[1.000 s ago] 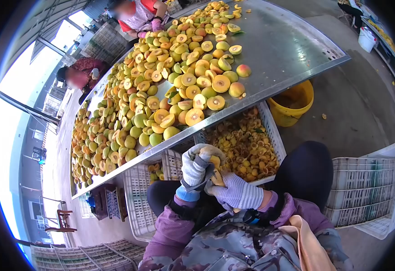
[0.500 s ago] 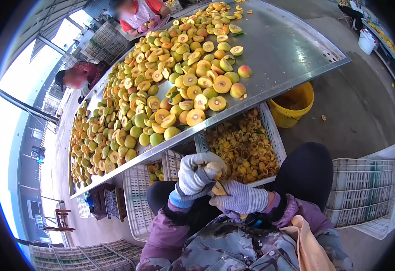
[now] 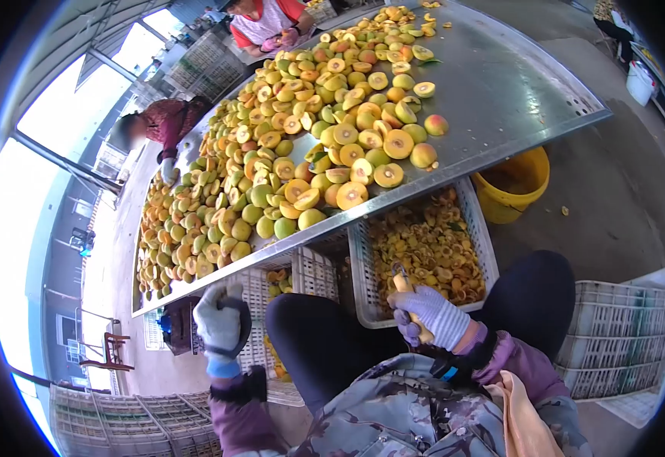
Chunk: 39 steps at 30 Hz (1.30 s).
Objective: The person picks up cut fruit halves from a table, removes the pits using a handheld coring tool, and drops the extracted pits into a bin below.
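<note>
My left hand (image 3: 220, 320), in a pale glove with a dark band, is raised beside the table edge, above a crate. Its fingers are curled, and whether anything is in them is hidden. My right hand (image 3: 433, 314), in a lilac glove, is closed around a tool (image 3: 403, 283) with a wooden handle and a small metal tip pointing up. The tool is over the near side of a white crate (image 3: 362, 282) of fruit scraps. Many halved yellow-green fruits (image 3: 302, 164) lie on the metal table (image 3: 492, 84).
A yellow bucket (image 3: 511, 186) stands under the table's right side. White crates (image 3: 614, 327) are stacked at the right, and more crates (image 3: 134, 423) lie at lower left. One person (image 3: 271, 23) sits across the table; another person (image 3: 169, 126) reaches in at its left.
My hands have come apart: the left has moved left and away from the tool, while the right still holds it, now tip up. The person at the left has reached onto the table.
</note>
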Each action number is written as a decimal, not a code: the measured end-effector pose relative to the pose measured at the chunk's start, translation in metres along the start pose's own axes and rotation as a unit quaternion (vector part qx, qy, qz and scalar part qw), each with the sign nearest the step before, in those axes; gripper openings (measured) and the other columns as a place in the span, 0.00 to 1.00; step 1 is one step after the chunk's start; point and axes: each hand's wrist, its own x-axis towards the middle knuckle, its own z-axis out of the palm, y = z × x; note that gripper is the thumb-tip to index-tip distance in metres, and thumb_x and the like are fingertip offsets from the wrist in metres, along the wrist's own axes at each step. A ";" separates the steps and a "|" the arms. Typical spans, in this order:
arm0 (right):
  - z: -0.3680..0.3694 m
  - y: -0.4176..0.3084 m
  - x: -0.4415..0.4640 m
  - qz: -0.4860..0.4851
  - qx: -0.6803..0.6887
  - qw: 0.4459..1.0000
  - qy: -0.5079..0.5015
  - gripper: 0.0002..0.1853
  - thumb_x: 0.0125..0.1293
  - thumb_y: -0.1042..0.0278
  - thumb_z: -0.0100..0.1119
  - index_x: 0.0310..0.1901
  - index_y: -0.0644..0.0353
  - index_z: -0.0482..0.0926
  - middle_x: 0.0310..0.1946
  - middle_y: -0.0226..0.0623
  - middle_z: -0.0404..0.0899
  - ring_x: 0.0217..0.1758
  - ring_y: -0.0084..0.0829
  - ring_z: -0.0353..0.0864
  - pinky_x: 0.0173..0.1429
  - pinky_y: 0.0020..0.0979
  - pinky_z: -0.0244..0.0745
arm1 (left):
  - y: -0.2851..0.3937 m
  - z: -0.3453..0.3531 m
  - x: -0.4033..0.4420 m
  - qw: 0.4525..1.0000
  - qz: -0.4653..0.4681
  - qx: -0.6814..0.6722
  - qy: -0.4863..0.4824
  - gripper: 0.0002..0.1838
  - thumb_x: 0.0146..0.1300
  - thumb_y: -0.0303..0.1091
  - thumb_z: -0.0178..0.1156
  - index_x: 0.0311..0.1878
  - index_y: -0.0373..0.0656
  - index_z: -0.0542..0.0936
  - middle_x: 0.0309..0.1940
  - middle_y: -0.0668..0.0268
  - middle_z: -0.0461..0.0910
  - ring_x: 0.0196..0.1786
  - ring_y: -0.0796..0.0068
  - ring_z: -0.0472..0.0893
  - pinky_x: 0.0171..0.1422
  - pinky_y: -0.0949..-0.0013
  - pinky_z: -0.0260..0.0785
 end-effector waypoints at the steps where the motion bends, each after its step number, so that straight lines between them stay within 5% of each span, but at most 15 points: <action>1: 0.001 -0.004 0.001 0.010 -0.007 1.000 0.018 0.11 0.66 0.64 0.58 0.28 0.57 0.70 0.15 0.30 0.70 0.11 0.23 0.68 0.15 0.25 0.63 | -0.020 -0.012 -0.002 0.993 0.032 0.110 0.008 0.16 0.57 0.42 0.67 0.41 0.39 0.83 0.34 0.61 0.84 0.35 0.69 0.82 0.44 0.67 0.74; 3: 0.002 -0.006 0.003 -0.002 -0.021 0.999 0.025 0.11 0.66 0.64 0.57 0.28 0.57 0.70 0.15 0.30 0.70 0.11 0.23 0.68 0.15 0.25 0.63 | -0.033 -0.017 -0.004 0.959 0.059 0.273 0.040 0.18 0.53 0.46 0.68 0.43 0.46 0.84 0.39 0.57 0.83 0.43 0.54 0.82 0.51 0.59 0.73; 8: -0.007 -0.004 0.012 -0.028 -0.091 0.994 0.044 0.11 0.64 0.62 0.57 0.31 0.60 0.71 0.16 0.31 0.70 0.12 0.25 0.71 0.14 0.31 0.70 | 0.012 0.038 0.052 0.994 0.004 0.078 -0.074 0.20 0.57 0.44 0.65 0.52 0.47 0.80 0.41 0.55 0.83 0.46 0.54 0.82 0.53 0.59 0.72; 10: -0.009 -0.006 0.011 -0.034 -0.080 0.995 0.047 0.10 0.63 0.63 0.57 0.30 0.60 0.71 0.15 0.31 0.70 0.11 0.25 0.70 0.14 0.30 0.70 | 0.015 0.089 0.089 0.988 0.110 0.063 -0.089 0.23 0.57 0.47 0.63 0.55 0.48 0.79 0.42 0.53 0.83 0.47 0.53 0.81 0.54 0.59 0.72; 14: -0.014 -0.009 0.009 -0.039 -0.062 0.994 0.079 0.11 0.64 0.62 0.58 0.30 0.59 0.71 0.15 0.31 0.70 0.11 0.25 0.70 0.14 0.30 0.69 | 0.048 0.158 0.133 0.954 0.097 0.235 -0.161 0.31 0.54 0.52 0.61 0.60 0.51 0.74 0.44 0.50 0.82 0.49 0.49 0.80 0.56 0.55 0.71; 20: -0.015 -0.017 0.006 -0.070 -0.101 0.987 0.108 0.12 0.65 0.64 0.59 0.27 0.61 0.73 0.15 0.31 0.72 0.12 0.23 0.71 0.17 0.25 0.66 | 0.048 0.179 0.151 0.934 0.115 0.289 -0.173 0.22 0.53 0.48 0.60 0.52 0.52 0.79 0.45 0.55 0.82 0.49 0.54 0.81 0.55 0.55 0.71; 23: -0.014 -0.018 0.012 -0.066 -0.139 0.983 0.102 0.12 0.66 0.64 0.57 0.31 0.62 0.70 0.15 0.32 0.71 0.12 0.25 0.72 0.14 0.28 0.68 | 0.023 0.172 0.156 0.977 0.096 0.156 -0.113 0.23 0.53 0.40 0.59 0.54 0.46 0.78 0.43 0.52 0.82 0.49 0.51 0.80 0.56 0.56 0.71; 24: -0.015 -0.016 0.015 -0.065 -0.139 0.983 0.100 0.12 0.66 0.64 0.57 0.31 0.62 0.70 0.15 0.32 0.71 0.12 0.25 0.72 0.14 0.28 0.68 | 0.018 0.167 0.159 0.977 0.132 0.142 -0.093 0.21 0.58 0.40 0.56 0.53 0.41 0.78 0.41 0.53 0.83 0.45 0.60 0.83 0.51 0.62 0.74; 25: -0.017 -0.012 0.018 -0.097 -0.164 0.978 0.089 0.12 0.66 0.63 0.56 0.31 0.63 0.71 0.16 0.32 0.71 0.12 0.25 0.73 0.14 0.28 0.68 | 0.010 0.164 0.153 0.986 0.100 -0.019 -0.129 0.19 0.61 0.40 0.55 0.51 0.38 0.78 0.37 0.55 0.83 0.40 0.63 0.83 0.46 0.66 0.75; 28: -0.019 -0.005 0.028 -0.129 -0.209 0.966 0.081 0.12 0.66 0.62 0.55 0.31 0.63 0.71 0.17 0.36 0.72 0.13 0.30 0.74 0.16 0.32 0.70 | 0.030 0.146 0.110 0.882 0.013 -0.386 -0.268 0.20 0.70 0.46 0.50 0.48 0.36 0.76 0.29 0.65 0.80 0.27 0.82 0.77 0.30 0.79 0.68; 31: -0.004 -0.004 0.027 -0.203 -0.296 0.926 0.113 0.13 0.64 0.61 0.56 0.33 0.64 0.71 0.19 0.47 0.75 0.17 0.41 0.77 0.22 0.40 0.74 | 0.058 0.162 0.028 0.912 0.209 -0.306 -0.177 0.30 0.69 0.58 0.47 0.61 0.41 0.69 0.44 0.64 0.79 0.39 0.75 0.79 0.36 0.74 0.71; 34: 0.010 0.000 0.017 -0.275 -0.450 0.832 0.175 0.15 0.63 0.59 0.56 0.38 0.65 0.70 0.20 0.53 0.77 0.21 0.48 0.79 0.27 0.45 0.75 | 0.073 0.164 -0.011 0.802 -0.048 -0.436 -0.405 0.36 0.68 0.64 0.42 0.65 0.42 0.66 0.49 0.63 0.77 0.46 0.72 0.78 0.42 0.72 0.73; 35: 0.014 0.001 0.013 -0.277 -0.534 0.772 0.203 0.17 0.63 0.58 0.56 0.41 0.65 0.69 0.21 0.53 0.77 0.23 0.50 0.80 0.29 0.47 0.75 | 0.085 0.160 -0.022 0.823 -0.027 -0.370 -0.430 0.38 0.67 0.66 0.43 0.66 0.41 0.66 0.50 0.62 0.76 0.51 0.70 0.76 0.49 0.69 0.73; 36: 0.016 0.002 0.011 -0.277 -0.613 0.704 0.227 0.19 0.62 0.57 0.57 0.45 0.65 0.68 0.21 0.52 0.78 0.25 0.51 0.80 0.30 0.48 0.76 | 0.082 0.180 -0.033 0.663 -0.078 -0.610 -0.426 0.39 0.67 0.66 0.43 0.66 0.40 0.65 0.48 0.60 0.76 0.51 0.69 0.76 0.54 0.66 0.72; 39: 0.014 0.009 0.012 -0.270 -0.654 0.670 0.225 0.21 0.62 0.57 0.56 0.47 0.65 0.67 0.20 0.48 0.78 0.24 0.49 0.81 0.28 0.47 0.76 | 0.075 0.185 -0.046 0.689 -0.032 -0.615 -0.382 0.39 0.67 0.66 0.44 0.64 0.39 0.66 0.49 0.56 0.76 0.50 0.65 0.78 0.58 0.63 0.71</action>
